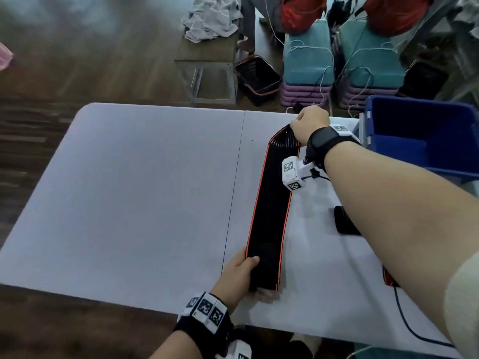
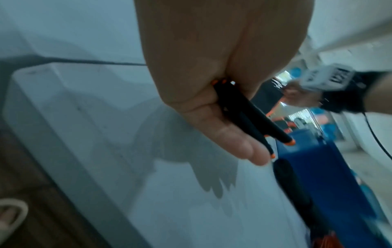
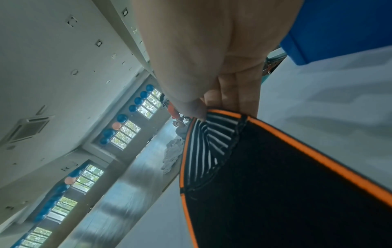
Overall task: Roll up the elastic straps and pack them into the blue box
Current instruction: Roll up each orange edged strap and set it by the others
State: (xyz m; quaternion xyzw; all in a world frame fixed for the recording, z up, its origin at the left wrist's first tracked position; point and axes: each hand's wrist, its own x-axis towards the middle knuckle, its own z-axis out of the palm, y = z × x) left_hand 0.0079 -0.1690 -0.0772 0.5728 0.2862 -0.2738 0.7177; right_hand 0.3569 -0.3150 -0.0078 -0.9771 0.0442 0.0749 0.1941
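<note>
A: Where is the strap?
B: The elastic strap (image 1: 269, 211) spans the tabletop (image 1: 129, 190); left hand (image 1: 237, 274) fingers clamp its near end, right hand (image 1: 308, 125) fingers pinch the far end, beside the blue box (image 1: 425, 133).
A: Advice?
B: Keep it taut, roll evenly from one end.

The elastic strap (image 1: 269, 216) looks like matt black woven cloth with orange stitched edging; its far end has a ribbed, striped elastic panel. The blue box (image 1: 425, 136), far right, appears to be smooth plastic with a slight sheen. The white table (image 1: 129, 190) is smooth and matt. The floor looks like dark wood.
</note>
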